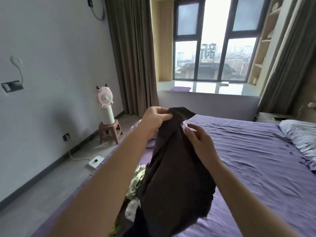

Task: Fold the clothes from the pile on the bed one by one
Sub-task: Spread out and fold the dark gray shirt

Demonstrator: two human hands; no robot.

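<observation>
A dark brown garment (174,171) hangs in the air over the bed, bunched at its top. My left hand (156,118) pinches its top edge between thumb and fingers. My right hand (199,140) is beside the cloth lower down on its right side, fingers spread and touching the fabric; I cannot tell whether it grips. Under the hanging garment, at the bed's near left edge, lies the pile of clothes (136,183), with light green and white pieces showing. The purple bed sheet (248,159) stretches out to the right.
A pillow (302,135) lies at the bed's far right. On the floor to the left stand a pink fan on a small stool (106,110) and a white device with a cable (95,161). Curtains, a window and a nightstand (271,117) are at the back.
</observation>
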